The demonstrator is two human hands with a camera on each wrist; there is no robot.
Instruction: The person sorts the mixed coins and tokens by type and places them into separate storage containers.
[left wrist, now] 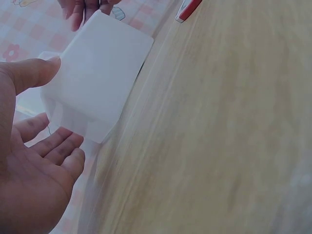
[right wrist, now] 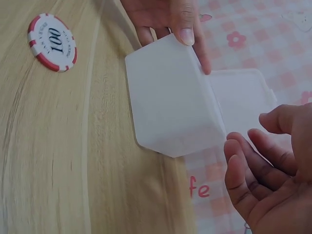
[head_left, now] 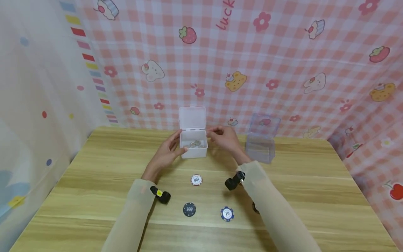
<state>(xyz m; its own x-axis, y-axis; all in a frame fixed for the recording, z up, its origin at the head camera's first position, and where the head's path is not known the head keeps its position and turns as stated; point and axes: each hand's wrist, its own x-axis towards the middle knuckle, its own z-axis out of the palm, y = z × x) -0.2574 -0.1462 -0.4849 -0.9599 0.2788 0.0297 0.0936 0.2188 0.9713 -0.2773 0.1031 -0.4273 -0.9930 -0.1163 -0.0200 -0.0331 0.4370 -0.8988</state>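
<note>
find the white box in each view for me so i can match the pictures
Head: white box near the centre, its lid standing open behind it.
Left wrist: white box in the upper left, seen tilted.
Right wrist: white box around the middle, slightly high, lid to its right.
Shared landmark: the left hand, just left of the box in head, at the left edge in left wrist, at the top in right wrist.

Pale wood-grain table (head_left: 94,196); pink checked cloth (head_left: 204,59) behind and at right; white dotted cloth (head_left: 34,91) left
</note>
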